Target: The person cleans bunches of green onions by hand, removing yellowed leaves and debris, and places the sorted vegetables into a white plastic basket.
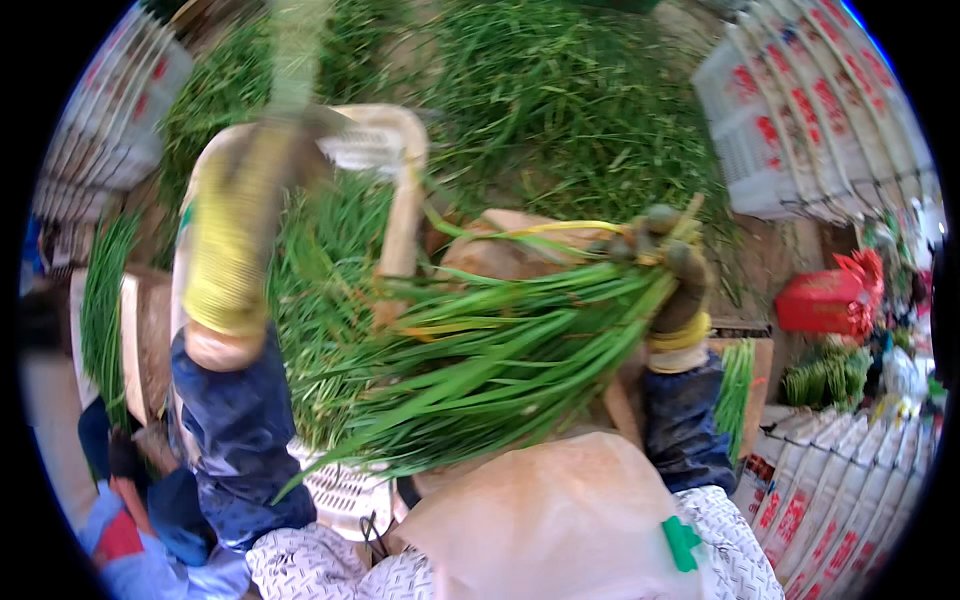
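My left hand [265,170], in a yellow glove, is motion-blurred over the far left of a pale plastic basket [403,232]; whether it holds anything I cannot make out, though a pale green streak rises above it. My right hand [670,250], in a dirty yellow-cuffed glove, is closed on the root end of a bunch of long green leafy stalks [510,350], which fan leftward over the basket and a brown wooden block [500,225]. More cut greens [325,230] lie in the basket. A translucent apron [540,510] covers my lap.
Stacked white crates [785,100] stand at both upper corners and lower right [840,500]. Loose greens [570,100] cover the floor ahead. A red bag [827,300] lies at right. At lower left another person's gloved hand [125,455] is beside upright greens [110,320].
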Available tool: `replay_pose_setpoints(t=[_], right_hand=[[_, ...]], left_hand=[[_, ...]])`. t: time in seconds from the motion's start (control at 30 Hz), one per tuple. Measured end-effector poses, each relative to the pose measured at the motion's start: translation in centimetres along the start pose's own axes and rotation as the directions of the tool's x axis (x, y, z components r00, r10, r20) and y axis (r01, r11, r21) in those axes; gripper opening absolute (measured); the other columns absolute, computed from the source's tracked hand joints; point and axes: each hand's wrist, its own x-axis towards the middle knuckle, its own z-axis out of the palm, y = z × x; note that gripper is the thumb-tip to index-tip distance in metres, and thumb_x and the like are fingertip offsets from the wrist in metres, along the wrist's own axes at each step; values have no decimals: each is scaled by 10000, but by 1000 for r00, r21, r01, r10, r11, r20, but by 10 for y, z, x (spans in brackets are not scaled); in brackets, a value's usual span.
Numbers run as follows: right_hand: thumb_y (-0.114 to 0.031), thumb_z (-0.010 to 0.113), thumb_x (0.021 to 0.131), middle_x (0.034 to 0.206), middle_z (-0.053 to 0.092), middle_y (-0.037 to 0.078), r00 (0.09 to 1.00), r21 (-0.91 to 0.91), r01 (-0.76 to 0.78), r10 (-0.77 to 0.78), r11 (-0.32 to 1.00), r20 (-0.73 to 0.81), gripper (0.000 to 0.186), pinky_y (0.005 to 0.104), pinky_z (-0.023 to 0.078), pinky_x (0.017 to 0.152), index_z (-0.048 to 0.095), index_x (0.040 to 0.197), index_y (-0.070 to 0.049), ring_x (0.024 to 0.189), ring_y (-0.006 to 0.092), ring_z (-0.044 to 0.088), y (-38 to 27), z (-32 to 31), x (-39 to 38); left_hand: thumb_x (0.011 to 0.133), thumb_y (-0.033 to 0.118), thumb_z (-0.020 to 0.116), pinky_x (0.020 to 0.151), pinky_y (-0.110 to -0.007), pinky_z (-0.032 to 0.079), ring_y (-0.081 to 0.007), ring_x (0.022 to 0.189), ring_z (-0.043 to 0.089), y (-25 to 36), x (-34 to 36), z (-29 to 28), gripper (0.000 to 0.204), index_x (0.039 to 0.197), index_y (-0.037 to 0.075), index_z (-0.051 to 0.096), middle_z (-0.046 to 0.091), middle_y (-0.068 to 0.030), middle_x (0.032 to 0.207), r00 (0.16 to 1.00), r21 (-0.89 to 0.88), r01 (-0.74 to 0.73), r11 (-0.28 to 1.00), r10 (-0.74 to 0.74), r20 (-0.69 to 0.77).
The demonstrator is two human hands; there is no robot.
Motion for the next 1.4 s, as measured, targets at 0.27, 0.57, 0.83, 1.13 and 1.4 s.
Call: replay_pose_setpoints(t=[0.27, 0.57, 0.83, 1.13, 1.4], right_hand=[[-190, 631, 795, 1207, 586, 168, 998, -72, -4, 0, 997, -64, 686, 403, 470, 962, 350, 1404, -41, 1064, 270, 594, -12, 6, 6], [-191, 649, 816, 903, 647, 128, 990, -60, 51, -59, 997, -129, 521, 349, 523, 813, 482, 1263, 18, 837, 220, 632, -24, 15, -1], [-132, 537, 876, 903, 636, 135, 791, -180, 591, -608, 787, -62, 355, 433, 535, 797, 502, 1196, 17, 888, 292, 637, -164, -5, 77], [-136, 560, 860, 849, 622, 149, 641, -274, 761, -745, 588, 183, 248, 448, 553, 693, 543, 1082, -28, 726, 291, 641, -207, 105, 90], [-129, 649, 791, 807, 636, 94, 827, 323, 294, -409, 900, 386, 377, 324, 556, 670, 581, 1131, 20, 702, 187, 644, -139, 178, 56]], left_hand=[[910, 364, 529, 706, -460, 475, -400, 798, 613, 47, 2, 175, 362, 963, 39, 679, 642, -226, 810, 760, 302, -342, 890, 73, 646], [868, 327, 613, 715, -343, 488, -195, 765, 630, 56, 13, 165, 368, 989, -18, 659, 669, -142, 802, 707, 223, -124, 967, -72, 703], [971, 242, 451, 993, -339, 397, -220, 1125, 536, 56, 24, 14, 427, 1309, -17, 481, 571, -156, 1195, 947, -65, -318, 946, 315, -64], [987, 469, 349, 1006, -349, 373, -225, 1142, 525, 57, 37, -34, 600, 1352, 2, 444, 549, -152, 1240, 912, 54, -397, 916, 400, -92], [950, 289, 506, 942, -305, 423, -157, 1054, 551, 79, 164, -88, 415, 1256, 10, 539, 599, -59, 1150, 838, 465, -539, 702, 505, 209]])
